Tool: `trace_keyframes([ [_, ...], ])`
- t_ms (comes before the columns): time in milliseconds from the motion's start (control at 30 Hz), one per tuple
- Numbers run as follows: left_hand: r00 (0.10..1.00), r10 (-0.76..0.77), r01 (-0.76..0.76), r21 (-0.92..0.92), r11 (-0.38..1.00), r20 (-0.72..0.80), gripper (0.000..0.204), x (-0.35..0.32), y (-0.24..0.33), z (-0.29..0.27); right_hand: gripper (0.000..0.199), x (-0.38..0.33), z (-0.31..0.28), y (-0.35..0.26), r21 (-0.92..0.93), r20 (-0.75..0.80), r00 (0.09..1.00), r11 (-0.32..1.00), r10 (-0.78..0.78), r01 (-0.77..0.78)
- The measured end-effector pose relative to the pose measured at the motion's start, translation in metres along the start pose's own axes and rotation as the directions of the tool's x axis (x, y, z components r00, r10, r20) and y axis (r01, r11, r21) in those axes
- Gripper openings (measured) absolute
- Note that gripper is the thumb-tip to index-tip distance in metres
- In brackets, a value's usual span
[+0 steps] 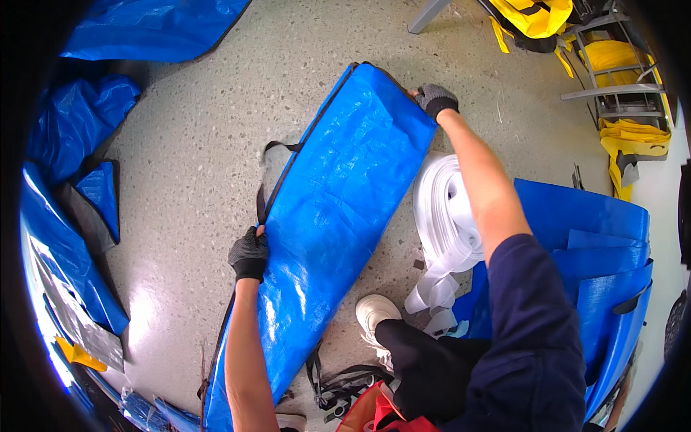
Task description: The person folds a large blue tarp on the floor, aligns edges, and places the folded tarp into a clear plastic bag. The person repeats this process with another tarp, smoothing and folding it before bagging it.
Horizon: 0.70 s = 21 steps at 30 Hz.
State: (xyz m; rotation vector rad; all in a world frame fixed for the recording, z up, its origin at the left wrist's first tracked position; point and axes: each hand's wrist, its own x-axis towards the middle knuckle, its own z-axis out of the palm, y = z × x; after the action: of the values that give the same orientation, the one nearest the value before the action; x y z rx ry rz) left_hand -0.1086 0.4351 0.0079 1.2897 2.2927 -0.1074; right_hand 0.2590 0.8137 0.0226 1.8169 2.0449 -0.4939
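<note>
A long blue tarpaulin bag (pixel 338 194) with black edging lies slantwise on the floor in front of me, a black strap handle (pixel 270 180) looping out from its left edge. My left hand (pixel 250 253), in a grey and black glove, is closed on that edge just below the handle. At the bag's far right corner my right hand (pixel 436 99), gloved alike, pinches the material. The far end of the bag is spread flat between corners, and its near end runs under my left forearm toward the bottom of the view.
Beside my right arm stands a roll of white webbing (pixel 446 209), its loose end trailing. Blue sheets (pixel 604 288) are stacked at the right, and more blue tarpaulin (pixel 79 245) lies at the left. Yellow bags (pixel 622 65) hang on a metal rack. Black straps (pixel 353 385) lie near my shoe.
</note>
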Motion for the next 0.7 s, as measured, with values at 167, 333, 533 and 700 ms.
trace_keyframes([
  [167,0.984,-0.033,0.041,0.041,0.998,-0.173,0.043,-0.002,0.010,0.026,0.078,-0.002,0.015,0.046,0.794,0.009,0.990,0.602,-0.141,0.079],
  [333,0.957,-0.031,0.022,-0.034,0.999,-0.287,0.034,-0.013,0.009,0.027,0.067,-0.036,0.016,0.011,0.341,-0.111,0.985,0.926,-0.134,0.164],
  [533,0.682,0.272,-0.252,0.131,0.959,-0.679,0.061,-0.077,0.052,0.009,0.053,-0.007,0.016,-0.028,-0.054,-0.123,0.992,0.998,0.024,-0.031],
  [700,0.949,0.222,-0.189,0.161,0.969,-0.222,0.077,-0.148,0.020,0.046,0.067,0.012,0.025,-0.015,-0.022,-0.222,0.975,1.000,0.007,-0.012],
])
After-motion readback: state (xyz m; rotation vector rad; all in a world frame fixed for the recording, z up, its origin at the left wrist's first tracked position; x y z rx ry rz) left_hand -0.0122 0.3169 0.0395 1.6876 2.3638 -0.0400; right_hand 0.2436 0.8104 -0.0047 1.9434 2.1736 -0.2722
